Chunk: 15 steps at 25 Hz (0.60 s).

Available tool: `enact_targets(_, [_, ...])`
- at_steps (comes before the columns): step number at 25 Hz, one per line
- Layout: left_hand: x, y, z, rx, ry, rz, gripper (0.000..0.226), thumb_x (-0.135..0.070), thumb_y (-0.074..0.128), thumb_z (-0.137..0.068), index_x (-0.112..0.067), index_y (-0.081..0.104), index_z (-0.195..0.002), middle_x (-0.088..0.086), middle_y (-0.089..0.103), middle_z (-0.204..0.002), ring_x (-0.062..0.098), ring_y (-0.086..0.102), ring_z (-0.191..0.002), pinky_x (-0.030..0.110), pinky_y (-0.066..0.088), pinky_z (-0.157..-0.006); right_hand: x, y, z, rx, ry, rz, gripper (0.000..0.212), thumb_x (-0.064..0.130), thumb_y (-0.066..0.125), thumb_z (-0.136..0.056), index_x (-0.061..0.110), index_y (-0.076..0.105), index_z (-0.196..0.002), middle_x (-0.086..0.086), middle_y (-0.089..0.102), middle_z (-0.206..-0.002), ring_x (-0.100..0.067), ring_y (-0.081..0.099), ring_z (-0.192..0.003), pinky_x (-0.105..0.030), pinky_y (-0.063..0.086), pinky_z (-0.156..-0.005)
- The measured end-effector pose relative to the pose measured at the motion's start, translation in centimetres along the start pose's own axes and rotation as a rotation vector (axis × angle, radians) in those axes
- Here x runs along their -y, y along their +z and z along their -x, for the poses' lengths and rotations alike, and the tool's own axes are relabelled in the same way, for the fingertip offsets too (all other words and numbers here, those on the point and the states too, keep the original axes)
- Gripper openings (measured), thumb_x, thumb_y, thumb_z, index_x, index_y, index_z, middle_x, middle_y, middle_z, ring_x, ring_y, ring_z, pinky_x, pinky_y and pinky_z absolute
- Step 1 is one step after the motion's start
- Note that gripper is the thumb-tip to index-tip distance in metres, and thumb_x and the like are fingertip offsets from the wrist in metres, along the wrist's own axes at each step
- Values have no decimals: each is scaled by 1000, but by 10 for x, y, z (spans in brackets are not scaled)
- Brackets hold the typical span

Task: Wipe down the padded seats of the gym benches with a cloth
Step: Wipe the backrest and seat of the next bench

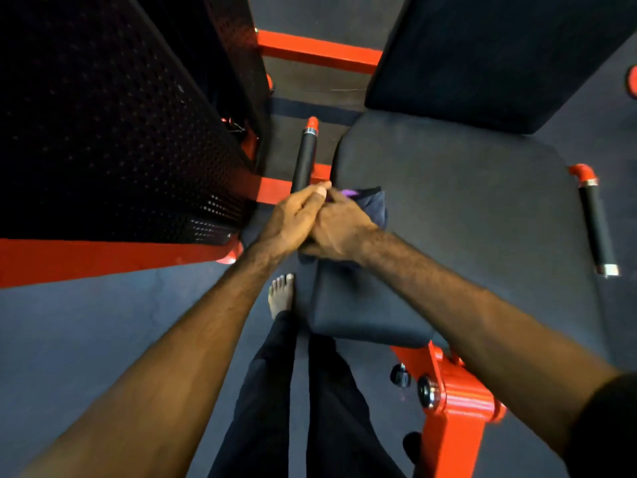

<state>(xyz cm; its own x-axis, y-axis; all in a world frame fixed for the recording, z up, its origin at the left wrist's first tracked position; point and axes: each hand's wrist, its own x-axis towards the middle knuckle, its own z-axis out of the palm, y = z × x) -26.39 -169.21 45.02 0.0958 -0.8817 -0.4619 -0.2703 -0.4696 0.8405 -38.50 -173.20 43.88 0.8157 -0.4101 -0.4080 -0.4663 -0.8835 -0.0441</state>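
A black padded seat (465,219) of a red-framed gym machine fills the centre right, with its back pad (499,53) rising behind it. A dark cloth with a purple patch (368,201) lies bunched at the seat's left edge. My right hand (339,229) grips the cloth from above, fingers curled round it. My left hand (296,215) meets the right one at the same spot, its thumb and fingers pinching the cloth's near edge. Most of the cloth is hidden under both hands.
Black foam handles with red caps flank the seat, one on the left (305,157) and one on the right (596,225). A black perforated weight-stack guard (113,132) on a red frame stands close left. My bare foot (281,294) is on the dark floor.
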Motion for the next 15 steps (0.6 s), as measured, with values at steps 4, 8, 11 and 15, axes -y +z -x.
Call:
enact_targets(4, [12,-11,14,73,-103,59,61,-62,50,-95,-20,75,-132,0,75,-133,13,68,-129,39,46,-120,52,7,36,102,23,54,51,61,50,-95,27,80,-117,-1,79,-115,-28,61,-128,-63,22,-125])
enact_targets(8, [10,-19,31,202,-56,-213,50,-51,46,-108,-22,71,-141,5,70,-142,18,61,-137,28,41,-119,66,5,36,68,66,12,52,59,48,-96,27,77,-126,0,77,-124,-28,55,-138,-63,14,-128])
enact_targets(11, [19,-16,18,169,52,-183,38,-35,48,-114,-13,74,-131,8,76,-128,9,66,-116,27,48,-106,74,2,22,66,253,-17,46,46,52,-97,25,75,-131,-2,76,-129,-31,51,-143,-69,11,-127])
enact_targets(15, [35,-13,4,198,261,-296,31,-30,52,-109,-8,73,-119,6,75,-120,16,68,-108,31,52,-101,138,27,67,-188,301,-110,27,43,68,-87,21,83,-81,2,74,-73,-26,66,-98,-65,34,-120])
